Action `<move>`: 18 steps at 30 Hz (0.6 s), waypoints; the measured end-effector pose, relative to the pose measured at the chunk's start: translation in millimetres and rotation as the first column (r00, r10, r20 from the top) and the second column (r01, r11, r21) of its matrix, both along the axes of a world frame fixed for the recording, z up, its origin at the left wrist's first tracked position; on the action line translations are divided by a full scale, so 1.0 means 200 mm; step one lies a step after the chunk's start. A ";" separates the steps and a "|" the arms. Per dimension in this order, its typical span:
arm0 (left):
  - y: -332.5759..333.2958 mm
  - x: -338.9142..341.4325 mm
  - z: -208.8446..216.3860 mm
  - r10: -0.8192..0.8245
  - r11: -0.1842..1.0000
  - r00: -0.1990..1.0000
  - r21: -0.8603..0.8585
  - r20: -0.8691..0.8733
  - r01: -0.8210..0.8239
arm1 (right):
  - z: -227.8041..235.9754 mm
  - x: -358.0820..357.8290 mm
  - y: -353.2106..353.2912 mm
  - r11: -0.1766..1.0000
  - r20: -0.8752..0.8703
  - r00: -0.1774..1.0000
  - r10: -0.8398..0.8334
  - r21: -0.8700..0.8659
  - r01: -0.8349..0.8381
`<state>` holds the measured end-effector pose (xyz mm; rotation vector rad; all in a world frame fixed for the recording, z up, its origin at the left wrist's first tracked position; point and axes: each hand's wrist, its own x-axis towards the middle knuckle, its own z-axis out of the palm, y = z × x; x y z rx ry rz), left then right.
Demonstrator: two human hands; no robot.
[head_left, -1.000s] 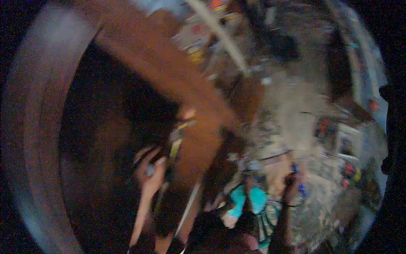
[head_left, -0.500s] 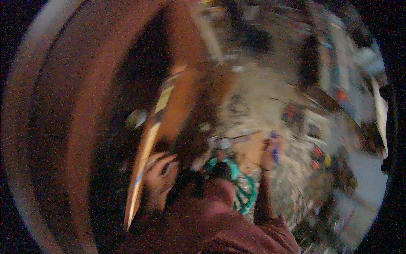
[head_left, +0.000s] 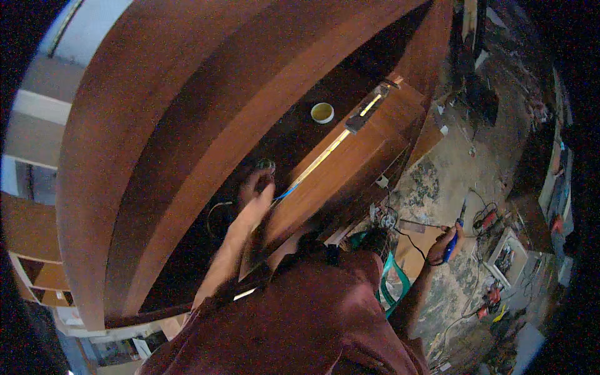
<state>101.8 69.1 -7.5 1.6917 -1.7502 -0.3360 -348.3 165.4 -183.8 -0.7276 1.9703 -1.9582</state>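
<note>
My left hand reaches into the dark recess of a curved wooden cabinet, its fingers smeared by motion. A small round shiny thing is at its fingertips; whether they grip it I cannot make out. Beside this hand, blue wires lead to a glowing LED strip along the edge of a brown wooden panel. Out to the right, my right hand is closed round a soldering iron with a blue handle, its metal tip pointing away from me.
A small round cup with yellowish contents stands in the recess beyond my left hand. A green plastic chair is beneath me. Cords, a red-ended cable and a white frame-like box lie on the stained floor at right.
The view has turned, bringing more of the cabinet in. My left hand has left the strip's edge and gone into the recess. My right hand still holds the soldering iron.
</note>
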 end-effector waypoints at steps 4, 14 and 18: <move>-0.18 0.29 -0.08 0.177 0.983 0.932 -0.102 0.317 -0.152 | -0.02 -0.13 0.06 0.997 -0.012 1.000 0.002 0.079 -0.001; -0.41 0.47 -0.10 -0.221 0.895 0.912 0.443 0.345 0.049 | 0.07 -0.30 0.06 0.996 -0.081 0.996 0.036 0.079 -0.030; -0.37 0.31 -0.08 -0.113 0.817 0.994 0.568 -0.015 0.101 | 0.11 -0.28 -0.02 0.991 -0.099 0.992 0.074 0.114 -0.063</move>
